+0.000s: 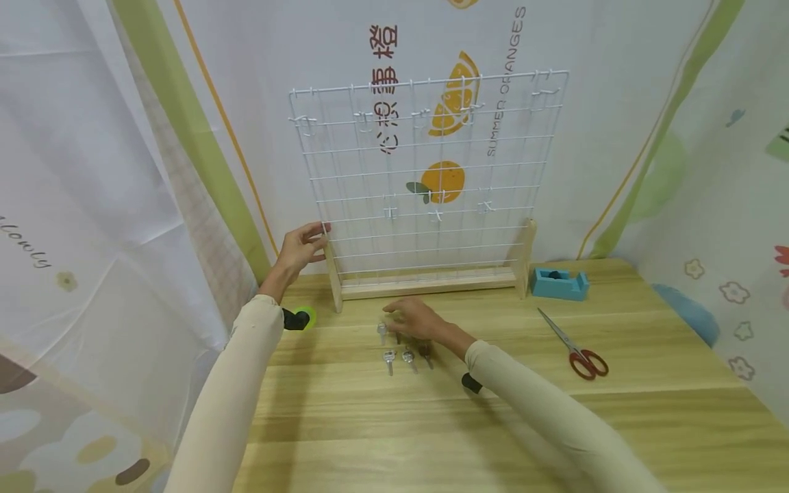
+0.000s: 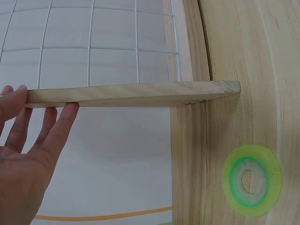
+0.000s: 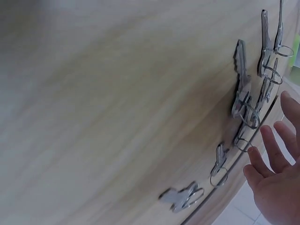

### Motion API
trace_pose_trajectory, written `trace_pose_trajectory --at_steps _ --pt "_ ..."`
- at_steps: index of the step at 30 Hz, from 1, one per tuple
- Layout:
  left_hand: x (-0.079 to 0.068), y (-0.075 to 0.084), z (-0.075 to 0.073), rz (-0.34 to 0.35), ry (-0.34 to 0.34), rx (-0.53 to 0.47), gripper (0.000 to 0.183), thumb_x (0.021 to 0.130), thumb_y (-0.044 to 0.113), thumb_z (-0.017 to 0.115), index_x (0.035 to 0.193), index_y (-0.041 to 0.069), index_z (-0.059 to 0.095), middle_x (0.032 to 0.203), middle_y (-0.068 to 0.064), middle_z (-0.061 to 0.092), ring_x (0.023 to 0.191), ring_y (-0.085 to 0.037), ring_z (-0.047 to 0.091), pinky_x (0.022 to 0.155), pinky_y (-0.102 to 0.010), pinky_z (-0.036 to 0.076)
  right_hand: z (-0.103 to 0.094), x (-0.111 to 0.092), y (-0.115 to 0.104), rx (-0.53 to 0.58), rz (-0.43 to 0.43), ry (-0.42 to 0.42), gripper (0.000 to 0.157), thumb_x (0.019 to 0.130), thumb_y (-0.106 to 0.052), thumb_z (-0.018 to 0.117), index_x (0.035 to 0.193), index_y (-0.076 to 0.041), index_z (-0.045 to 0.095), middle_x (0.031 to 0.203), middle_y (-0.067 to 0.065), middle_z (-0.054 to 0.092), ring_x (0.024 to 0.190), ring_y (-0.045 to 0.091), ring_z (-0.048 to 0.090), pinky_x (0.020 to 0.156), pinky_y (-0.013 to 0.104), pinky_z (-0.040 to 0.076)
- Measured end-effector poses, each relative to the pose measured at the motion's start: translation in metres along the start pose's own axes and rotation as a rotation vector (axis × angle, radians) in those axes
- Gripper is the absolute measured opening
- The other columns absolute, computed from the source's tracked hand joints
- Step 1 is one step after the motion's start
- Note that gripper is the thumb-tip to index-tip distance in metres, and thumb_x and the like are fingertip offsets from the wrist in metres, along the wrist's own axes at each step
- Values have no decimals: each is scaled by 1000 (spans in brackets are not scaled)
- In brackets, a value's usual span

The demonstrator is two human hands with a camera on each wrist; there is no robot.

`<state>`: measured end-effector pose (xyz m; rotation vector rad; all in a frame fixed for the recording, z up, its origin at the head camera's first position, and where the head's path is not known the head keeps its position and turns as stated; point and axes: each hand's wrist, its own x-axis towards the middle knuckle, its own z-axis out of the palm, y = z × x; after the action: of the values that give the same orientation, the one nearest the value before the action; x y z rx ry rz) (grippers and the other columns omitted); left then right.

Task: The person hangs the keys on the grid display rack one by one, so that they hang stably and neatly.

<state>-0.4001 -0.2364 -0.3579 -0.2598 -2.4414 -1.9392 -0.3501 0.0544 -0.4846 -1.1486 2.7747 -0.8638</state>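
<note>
A white wire grid rack with a wooden base bar stands upright at the back of the table. My left hand grips its left wooden post near the top, thumb on one face and fingertips on the other. Small white hooks hang on the grid in two rows. Several silver keys with ring loops lie on the table before the rack. Over them hovers my right hand, fingers loosely bent and holding nothing; it partly covers some keys in the head view. In the right wrist view its fingertips are close to the rings.
A blue tape dispenser sits right of the rack. Red-handled scissors lie in front of it, blades pointing toward the rack. By my left wrist is a green tape roll. Printed curtains hang behind and at both sides.
</note>
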Motion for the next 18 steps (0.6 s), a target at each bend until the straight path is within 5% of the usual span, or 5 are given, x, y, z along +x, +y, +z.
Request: trace_pose_trajectory --at_steps 18 --pt "0 -1 -2 -16 -7 -30 46 108 2 54 154 4 50 162 -17 42 144 -34 46 106 -51 52 16 11 -4 23 70 36 18 93 -17 81 105 -3 80 117 11 75 119 31 64 109 49 50"
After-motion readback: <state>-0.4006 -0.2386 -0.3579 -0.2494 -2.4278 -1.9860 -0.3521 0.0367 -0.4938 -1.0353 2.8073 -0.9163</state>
